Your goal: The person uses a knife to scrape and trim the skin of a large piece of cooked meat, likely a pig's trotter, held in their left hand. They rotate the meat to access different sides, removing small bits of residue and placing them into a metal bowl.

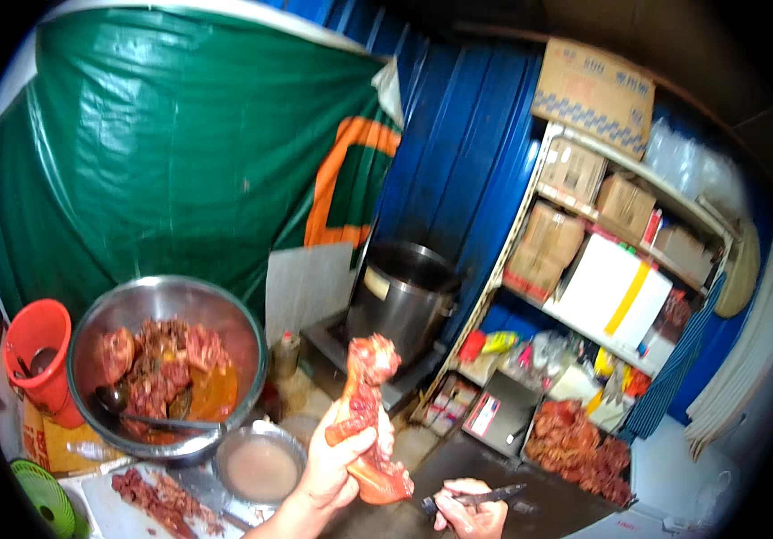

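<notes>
My left hand (346,455) grips a bone-in piece of meat (376,411) and holds it upright, with a pale knobby end at the top and skin at the bottom. To the right and a little lower, my right hand (470,509) is closed around a slim dark tool (494,495), which looks like a small knife. The tool is apart from the meat. Left of my hands, cut meat (157,498) lies on a white cutting board (100,492). Beside it sits a metal bowl (221,458) of cloudy liquid (261,468).
A large steel basin (177,296) holds meat, sauce and a ladle (113,399). Left of it stands a red bucket (39,337). A tall stockpot (393,310) is ahead. At right, a meat pile (575,445) lies near a shelf rack (619,162) of boxes.
</notes>
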Demonstrator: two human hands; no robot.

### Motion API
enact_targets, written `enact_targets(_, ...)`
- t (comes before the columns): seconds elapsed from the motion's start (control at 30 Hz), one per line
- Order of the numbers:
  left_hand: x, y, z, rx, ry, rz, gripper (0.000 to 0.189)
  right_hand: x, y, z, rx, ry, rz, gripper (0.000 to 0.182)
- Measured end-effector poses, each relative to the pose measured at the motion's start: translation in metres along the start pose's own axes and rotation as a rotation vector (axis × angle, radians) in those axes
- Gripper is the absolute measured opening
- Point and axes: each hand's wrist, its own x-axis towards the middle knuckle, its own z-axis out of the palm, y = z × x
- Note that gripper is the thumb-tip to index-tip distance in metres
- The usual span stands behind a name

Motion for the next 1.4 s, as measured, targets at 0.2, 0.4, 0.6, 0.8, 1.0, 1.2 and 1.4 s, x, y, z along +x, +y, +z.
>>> enact_targets(0.2,0.005,0.034,0.077,-0.107,-0.07,-0.045,0.039,-0.006,-0.057,-0.033,-0.132,0.183,-0.108,0.006)
enact_targets(0.4,-0.013,0.056,0.116,-0.069,-0.091,0.089,0.045,-0.023,-0.103,-0.042,-0.102,0.174,-0.076,0.026)
enact_targets(0.6,-0.029,0.071,0.135,-0.08,-0.093,0.25,0.047,-0.034,-0.115,-0.053,0.003,0.1,-0.209,0.016)
enact_targets(0.8,-0.051,0.084,0.144,-0.068,-0.087,0.369,0.049,-0.045,-0.137,-0.047,0.066,0.055,-0.156,0.015)
enact_targets(1.0,-0.066,0.089,0.148,-0.04,-0.088,0.395,0.055,-0.04,-0.149,-0.039,0.12,-0.036,-0.402,0.018)
enact_targets(1.2,-0.094,0.101,0.131,0.208,0.026,0.394,0.073,-0.038,-0.164,0.0,0.329,-0.149,-0.554,0.029)
enact_targets(1.4,-0.111,0.093,0.124,0.212,-0.025,0.256,0.087,-0.044,-0.158,0.013,0.249,-0.222,-0.751,0.032)
